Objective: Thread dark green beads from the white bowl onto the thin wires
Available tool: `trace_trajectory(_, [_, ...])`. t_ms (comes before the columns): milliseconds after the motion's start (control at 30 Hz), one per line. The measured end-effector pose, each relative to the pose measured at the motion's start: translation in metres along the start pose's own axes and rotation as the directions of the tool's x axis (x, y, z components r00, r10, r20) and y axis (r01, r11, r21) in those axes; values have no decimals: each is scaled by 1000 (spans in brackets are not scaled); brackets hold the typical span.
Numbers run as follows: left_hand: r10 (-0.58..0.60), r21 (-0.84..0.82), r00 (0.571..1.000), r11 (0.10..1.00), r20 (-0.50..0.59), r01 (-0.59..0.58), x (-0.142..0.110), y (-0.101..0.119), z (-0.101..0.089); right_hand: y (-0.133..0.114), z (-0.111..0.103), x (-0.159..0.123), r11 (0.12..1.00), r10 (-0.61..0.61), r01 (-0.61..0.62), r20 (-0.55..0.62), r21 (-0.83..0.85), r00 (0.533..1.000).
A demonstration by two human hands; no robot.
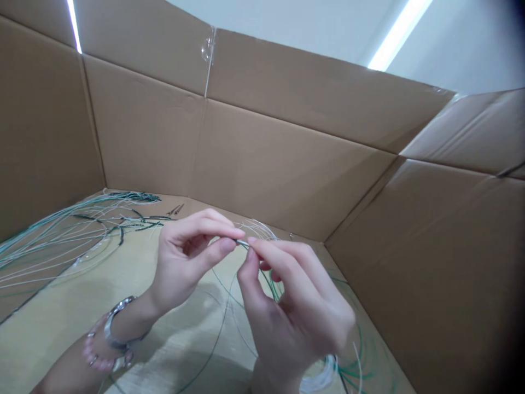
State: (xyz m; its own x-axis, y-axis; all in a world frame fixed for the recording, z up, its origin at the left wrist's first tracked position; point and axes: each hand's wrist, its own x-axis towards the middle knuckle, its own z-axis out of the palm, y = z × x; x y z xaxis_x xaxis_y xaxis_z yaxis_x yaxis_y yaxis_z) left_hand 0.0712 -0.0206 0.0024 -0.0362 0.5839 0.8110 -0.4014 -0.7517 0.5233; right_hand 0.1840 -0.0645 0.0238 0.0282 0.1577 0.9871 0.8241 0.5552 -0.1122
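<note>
One thin wire (243, 242) between left hand (182, 262) and right hand (293, 301), both hands pinching it.

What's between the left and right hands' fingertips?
Head view: a short stretch of thin wire, pale and dark, spans from left hand to right hand.

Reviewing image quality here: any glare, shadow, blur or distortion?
Head view: light strip glaring at upper right; soft shadows on the pale board; right edge fading dark; cardboard walls slanting, perhaps wide-angle stretch; thin pinched piece slightly soft; green wires at lower right smeared.
</note>
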Motion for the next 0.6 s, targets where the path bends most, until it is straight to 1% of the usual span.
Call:
trace_trajectory(100, [14,6,1000,1000,1,-14,0,1,1,0,1,0,1000,-4,4,0,8,1000])
trace_trajectory(200, [39,46,999,998,4,-39,0,2,1,-1,1,2,1000,-4,4,5,3,1000])
trace_trajectory(333, [104,171,995,980,-6,-101,1,4,-1,-3,0,3,999,-9,10,6,-33,1000])
trace_trajectory(433, [139,264,990,954,32,-143,3,4,-5,-2,-2,3,999,-27,28,12,-32,1000])
trace_trajectory(500, [123,278,990,951,70,-137,5,5,-7,0,-3,3,999,-32,32,21,-14,999])
trace_trajectory(600, [67,210,995,974,74,-81,6,5,-8,2,-2,2,1000,-19,18,64,13,998])
